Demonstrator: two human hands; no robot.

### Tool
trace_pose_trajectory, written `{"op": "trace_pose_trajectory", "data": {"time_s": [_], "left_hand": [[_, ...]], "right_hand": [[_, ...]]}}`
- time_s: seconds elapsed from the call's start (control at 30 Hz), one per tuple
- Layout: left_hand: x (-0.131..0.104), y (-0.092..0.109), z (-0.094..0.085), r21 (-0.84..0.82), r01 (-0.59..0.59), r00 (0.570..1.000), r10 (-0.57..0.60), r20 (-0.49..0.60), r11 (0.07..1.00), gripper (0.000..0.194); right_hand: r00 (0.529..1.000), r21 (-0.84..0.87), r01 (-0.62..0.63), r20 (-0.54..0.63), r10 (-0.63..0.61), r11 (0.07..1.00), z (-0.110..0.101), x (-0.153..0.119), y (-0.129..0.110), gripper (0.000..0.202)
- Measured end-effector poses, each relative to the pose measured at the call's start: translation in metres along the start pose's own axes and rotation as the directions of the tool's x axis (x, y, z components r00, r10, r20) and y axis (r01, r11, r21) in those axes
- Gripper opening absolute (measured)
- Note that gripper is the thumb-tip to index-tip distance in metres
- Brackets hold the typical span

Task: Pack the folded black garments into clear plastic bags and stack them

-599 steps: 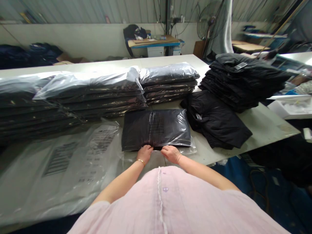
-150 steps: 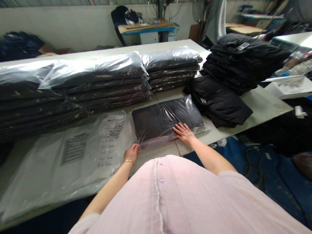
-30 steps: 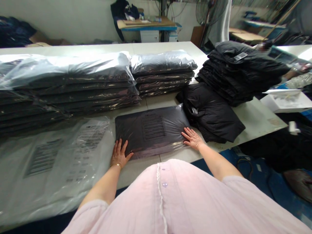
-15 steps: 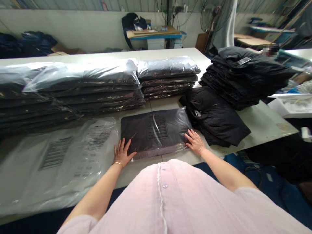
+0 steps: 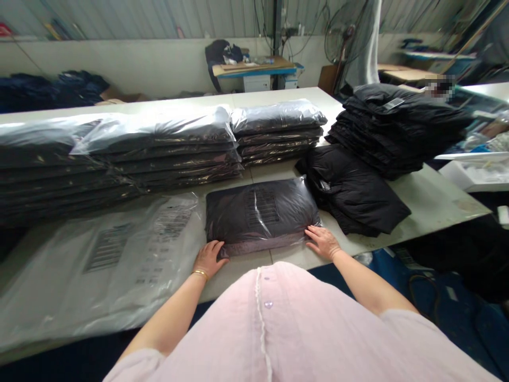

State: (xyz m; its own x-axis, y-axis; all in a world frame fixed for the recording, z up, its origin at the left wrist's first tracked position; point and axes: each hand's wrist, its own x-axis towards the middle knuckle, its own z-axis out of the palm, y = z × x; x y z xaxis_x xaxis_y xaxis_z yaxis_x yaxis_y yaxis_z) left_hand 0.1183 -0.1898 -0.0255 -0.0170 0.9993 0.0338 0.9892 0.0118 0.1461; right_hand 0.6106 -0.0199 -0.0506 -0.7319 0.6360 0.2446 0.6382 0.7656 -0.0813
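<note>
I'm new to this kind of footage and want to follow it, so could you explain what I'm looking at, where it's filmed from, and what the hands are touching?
There's no machine: these are a person's bare hands. One head-worn camera takes every picture, looking forward and down, so the pink shirt fills the bottom. The left hand, wearing a gold-coloured bangle, touches the near left corner of a bagged black garment; whether it pinches the plastic, I can't tell. The right hand rests at the near right corner. The bundle lies flat on the table. Left of it are printed clear plastic bags; behind, stacks of bagged garments; to the right, an unbagged black garment before a pile of black garments.
</note>
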Motion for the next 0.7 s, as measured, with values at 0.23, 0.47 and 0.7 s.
{"op": "trace_pose_trajectory", "data": {"time_s": [0.23, 0.47, 0.7], "left_hand": [[0.009, -0.007, 0.0, -0.03, -0.092, 0.995, 0.093, 0.037, 0.995, 0.04], [0.032, 0.013, -0.047, -0.02, 0.107, 0.994, -0.106, 0.038, 0.994, 0.039], [0.069, 0.02, -0.104, -0.007, 0.209, 0.974, -0.209, -0.084, 0.978, 0.036]], "right_hand": [[0.999, 0.004, 0.002, 0.043, -0.002, 1.0, 0.003, 0.003, 0.003, 0.05], [0.999, -0.034, -0.039, 0.022, 0.04, 0.999, 0.0, 0.003, -0.002, 0.056], [0.96, 0.029, -0.259, -0.106, 0.261, 0.965, -0.029, 0.054, 0.017, 0.041]]}}
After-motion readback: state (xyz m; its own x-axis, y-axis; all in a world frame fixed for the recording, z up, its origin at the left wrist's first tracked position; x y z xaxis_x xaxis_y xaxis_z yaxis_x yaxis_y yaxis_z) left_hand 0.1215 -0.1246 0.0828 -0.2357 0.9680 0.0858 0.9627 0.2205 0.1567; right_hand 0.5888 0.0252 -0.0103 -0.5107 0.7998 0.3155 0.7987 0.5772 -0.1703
